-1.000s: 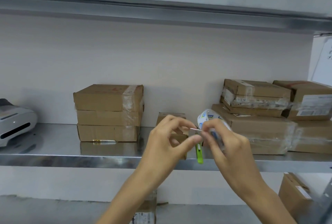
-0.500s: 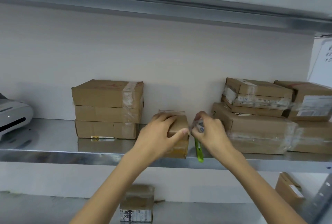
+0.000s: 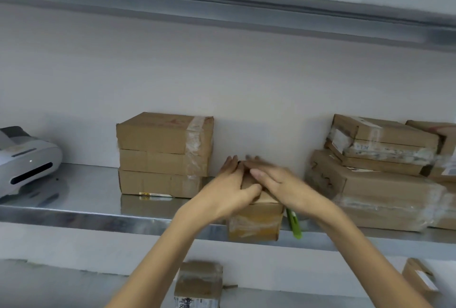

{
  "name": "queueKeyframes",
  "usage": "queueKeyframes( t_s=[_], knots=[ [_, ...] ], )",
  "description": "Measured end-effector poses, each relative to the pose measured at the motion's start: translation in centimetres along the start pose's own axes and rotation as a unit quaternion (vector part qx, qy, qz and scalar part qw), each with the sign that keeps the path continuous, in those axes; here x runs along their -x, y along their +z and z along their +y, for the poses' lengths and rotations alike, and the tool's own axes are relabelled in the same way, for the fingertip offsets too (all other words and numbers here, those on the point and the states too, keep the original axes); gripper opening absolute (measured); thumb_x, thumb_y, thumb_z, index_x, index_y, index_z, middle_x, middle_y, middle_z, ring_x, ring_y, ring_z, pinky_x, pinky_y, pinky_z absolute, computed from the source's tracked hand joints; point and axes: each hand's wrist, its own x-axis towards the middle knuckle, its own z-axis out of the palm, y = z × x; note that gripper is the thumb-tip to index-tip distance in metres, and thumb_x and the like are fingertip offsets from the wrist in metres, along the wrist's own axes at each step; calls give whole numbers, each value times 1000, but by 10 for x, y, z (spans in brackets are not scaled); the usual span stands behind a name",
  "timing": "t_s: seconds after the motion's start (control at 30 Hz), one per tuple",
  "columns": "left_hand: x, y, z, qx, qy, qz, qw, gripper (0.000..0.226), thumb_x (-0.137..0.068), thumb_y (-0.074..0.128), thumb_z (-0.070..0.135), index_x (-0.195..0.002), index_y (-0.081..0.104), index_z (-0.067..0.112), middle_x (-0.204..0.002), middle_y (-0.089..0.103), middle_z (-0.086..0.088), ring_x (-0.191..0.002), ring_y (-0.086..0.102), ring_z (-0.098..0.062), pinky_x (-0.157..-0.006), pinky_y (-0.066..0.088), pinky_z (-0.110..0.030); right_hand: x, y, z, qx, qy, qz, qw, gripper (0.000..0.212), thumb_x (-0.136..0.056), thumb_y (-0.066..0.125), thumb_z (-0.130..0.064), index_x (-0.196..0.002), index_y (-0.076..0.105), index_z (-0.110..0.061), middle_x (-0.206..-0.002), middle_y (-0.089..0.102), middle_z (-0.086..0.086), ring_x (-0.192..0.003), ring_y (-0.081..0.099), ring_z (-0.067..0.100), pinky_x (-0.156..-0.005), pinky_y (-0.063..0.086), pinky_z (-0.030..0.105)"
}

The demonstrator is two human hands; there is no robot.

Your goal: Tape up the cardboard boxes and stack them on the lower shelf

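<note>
Mid-task, I'd say. The small cardboard box (image 3: 255, 220) sits at the front lip of the middle shelf (image 3: 74, 214), with clear tape visible on its front face. Its top is covered by both hands, so I can't tell if the seam is fully sealed. The left hand (image 3: 229, 189) lies flat on the box top, fingers straight and thumb towards the front edge, gripping nothing. The right hand (image 3: 278, 184) is also flat with fingers extended, laid across the top and overlapping the left; it's motion-blurred, and it looks like it's pressing tape down. No tape roll in view. A green tool (image 3: 294, 225) lies just beside the box on its right, touching neither hand. Done so far, by the look of it: one taped box (image 3: 198, 285) is on the lower shelf (image 3: 49, 290) directly below, and another box (image 3: 419, 280) is partly in frame at the right. Left to do: finish this seal, move the box down, then deal with the three-box stack (image 3: 162, 154) and the right-hand pile (image 3: 370, 184), both already carrying some tape. A printer (image 3: 27, 159) sits at far left.
</note>
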Motion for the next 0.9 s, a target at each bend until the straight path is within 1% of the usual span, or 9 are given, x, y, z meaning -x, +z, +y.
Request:
queueKeyframes(
  t_s=[0.13, 0.23, 0.37, 0.47, 0.53, 0.6, 0.73, 0.8, 0.9],
  knots=[
    [0, -3, 11, -44, -11, -21, 999, 78, -89, 26, 51, -154, 7, 13, -161, 4, -15, -149, -3, -22, -112, 1, -26, -7, 3, -3, 54, 35, -41, 997, 41, -105, 30, -30, -143, 43, -22, -149, 43, -3, -139, 35, 12, -113, 20, 21],
    [2, 1, 15, -31, -39, -20, 999, 80, -91, 30, 55, -154, 5, 13, -161, -1, -15, -149, 3, -28, -116, 12, -32, -6, 11, -3, 94, 98, 29, 990, 40, -105, 30, -29, -136, 49, -11, -142, 51, 10, -130, 46, 23, -103, 32, 26],
    [3, 7, 10, 71, -85, 36, 993, 94, -78, 43, 57, -154, 10, 13, -162, -9, -5, -146, 19, -23, -95, 23, -20, 13, 20, 5, -146, 149, 137, 968, 32, -104, 35, -29, -114, 64, -21, -114, 68, 0, -108, 60, 14, -86, 44, 26],
    [2, 13, 3, 208, -113, 19, 971, 79, -83, 49, 59, -147, 33, 15, -155, 28, -6, -132, 43, -16, -92, 33, -17, 30, 13, 7, -291, 104, 144, 940, 32, -104, 36, -30, -124, 62, -29, -124, 65, -10, -115, 57, 2, -102, 41, 24],
    [5, 23, 3, 321, -148, -17, 935, 49, -92, 43, 60, -119, 58, 23, -113, 64, 4, -91, 63, 1, -73, 48, -14, 33, 1, 5, -261, 64, 117, 956, 35, -103, 35, -33, -126, 61, -32, -129, 60, -19, -119, 53, -4, -104, 38, 22],
    [8, 30, 3, 316, -148, -14, 937, 40, -96, 33, 58, -103, 60, 28, -101, 64, 7, -78, 60, 6, -64, 44, -13, 32, -6, -1, -161, 40, 45, 985, 34, -103, 35, -34, -125, 61, -37, -128, 56, -26, -118, 48, -10, -102, 36, 17],
    [7, 23, 4, 378, -82, 69, 920, 69, -91, 48, 52, -150, 29, 21, -145, 35, 11, -130, 36, -5, -102, 30, -22, 25, -5, -11, -64, 8, -5, 998, 36, -103, 38, -21, -129, 58, -36, -130, 51, -29, -120, 42, -16, -100, 29, 3],
    [6, 18, 13, 375, -35, 57, 925, 87, -82, 55, 50, -154, 14, 21, -151, 29, 9, -137, 29, -5, -109, 28, -23, 22, -6, -9, -60, 9, -12, 998, 39, -102, 40, -15, -133, 55, -33, -137, 44, -27, -128, 36, -12, -102, 23, 1],
    [4, 20, 17, 414, -23, 73, 907, 67, -94, 57, 24, -151, 23, 20, -154, 30, -3, -139, 34, -15, -115, 30, -35, 19, -6, -4, -38, 30, -12, 999, 41, -103, 38, -15, -140, 48, -29, -151, 31, -20, -139, 20, -6, -106, 12, 5]
  ],
)
